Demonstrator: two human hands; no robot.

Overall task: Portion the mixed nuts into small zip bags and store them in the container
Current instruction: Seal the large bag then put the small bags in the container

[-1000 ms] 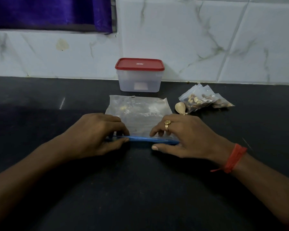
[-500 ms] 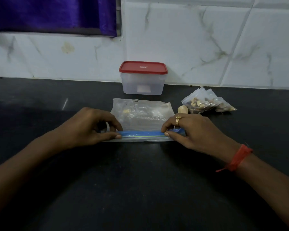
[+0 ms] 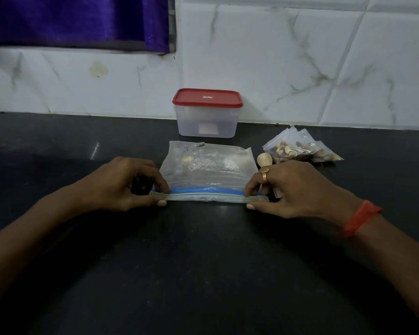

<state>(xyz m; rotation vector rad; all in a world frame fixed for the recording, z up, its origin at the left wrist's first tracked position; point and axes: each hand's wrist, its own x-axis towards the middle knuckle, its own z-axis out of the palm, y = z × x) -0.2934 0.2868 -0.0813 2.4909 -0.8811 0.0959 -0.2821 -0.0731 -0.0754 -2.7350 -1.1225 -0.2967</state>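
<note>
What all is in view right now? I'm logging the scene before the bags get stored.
large zip bag: one, clear with a blue zip strip, flat on the counter at centre, nearly empty
container: one, translucent, by the wall behind the large bag
lid: one, red, shut on the container
small zip bags: several, exact count unclear, clear with nuts inside, piled right of the large bag
spoon: one, pale, between the large bag and the pile
counter: one, black
curtain: one, purple, upper left
left hand: grip on the zip's left end
right hand: grip on the zip's right end; gold ring, red wrist thread
</note>
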